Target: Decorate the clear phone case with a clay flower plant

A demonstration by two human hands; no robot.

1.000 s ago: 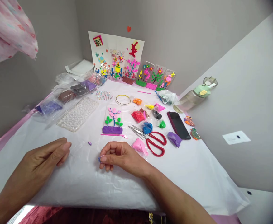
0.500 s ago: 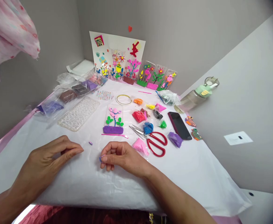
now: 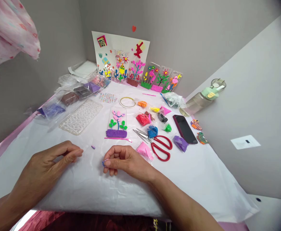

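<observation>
Between the thumb and fingers of my right hand (image 3: 120, 161) is a small bit of blue-purple clay (image 3: 103, 163). My left hand (image 3: 56, 163) hovers over or rests on the white covering with thumb and fingertips pressed together; whether anything is pinched there is hidden. A tiny purple clay piece (image 3: 93, 147) lies between the hands. Beyond them is a clear phone case (image 3: 111, 114) decorated with a purple clay base (image 3: 116, 133), green leaves and pink petals on a blue stem. A pink modelling stick (image 3: 118, 140) lies just below the case.
Red-handled scissors (image 3: 161, 147) lie open right of my right hand, among several bagged clay lumps like the pink one (image 3: 144, 151). A phone (image 3: 185, 129) and a tilted bottle (image 3: 198, 100) are further right. A textured clear sheet (image 3: 81, 117) lies left; decorated cases (image 3: 151, 76) lean at the back.
My left hand has drawn back slightly to the left, its fingertips a little further from the tiny purple piece. My right hand stays in place with its clay.
</observation>
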